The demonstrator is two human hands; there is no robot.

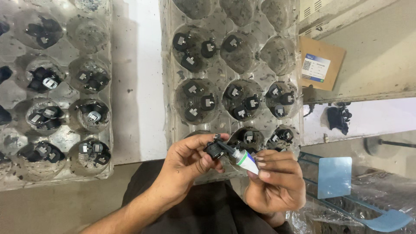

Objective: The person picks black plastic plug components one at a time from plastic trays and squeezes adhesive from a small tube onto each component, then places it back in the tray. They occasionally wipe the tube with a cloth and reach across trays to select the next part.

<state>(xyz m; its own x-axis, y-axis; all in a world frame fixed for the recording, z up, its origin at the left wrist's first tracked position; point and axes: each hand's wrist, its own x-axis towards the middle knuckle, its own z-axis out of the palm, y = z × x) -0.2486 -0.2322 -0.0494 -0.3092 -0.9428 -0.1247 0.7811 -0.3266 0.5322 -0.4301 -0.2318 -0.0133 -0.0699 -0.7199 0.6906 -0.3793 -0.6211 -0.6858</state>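
Just below the middle of the frame, the small black part [215, 148] sat pinched between the thumb and fingers of my left hand [186, 167], held up over my dark lap. My right hand [277, 182] was closed round a small white-and-green tube [245, 159], its dark nozzle laid against the top of the part, touching it or very nearly; I could not tell which.

To do this well, I judged the part had to stay locked in that pinch while only the tube moved. The nozzle tip needed to rest on the exact spot before any squeeze, and the squeeze had to be light, since a part this small floods easily. My fingertips [207, 159] sat close to the nozzle, so I wanted them kept off the wetted face.

Directly above the hands lay a clear plastic tray [167, 86] of round pockets, most holding two or three similar black parts, the top row looking empty. A second clear tray [108, 108] filled the left of the frame, also stocked. At upper right a brown cardboard box [331, 58] leaned on a ledge, and a light blue plastic piece [333, 177] lay at lower right.
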